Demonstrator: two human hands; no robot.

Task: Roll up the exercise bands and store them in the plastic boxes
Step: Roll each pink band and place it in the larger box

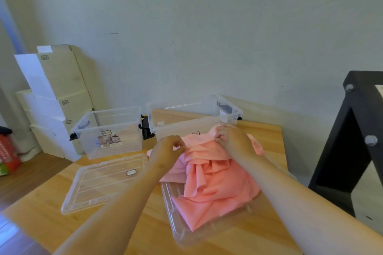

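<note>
pink band [209, 180] heaped on lid [182, 234] | left hand [165, 151], right hand [234, 141] pinching it

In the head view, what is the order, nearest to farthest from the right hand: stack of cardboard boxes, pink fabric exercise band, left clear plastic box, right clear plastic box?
1. Pink fabric exercise band, gripped by the right hand.
2. Right clear plastic box, just behind it.
3. Left clear plastic box, further left.
4. Stack of cardboard boxes, at the far left.
</note>
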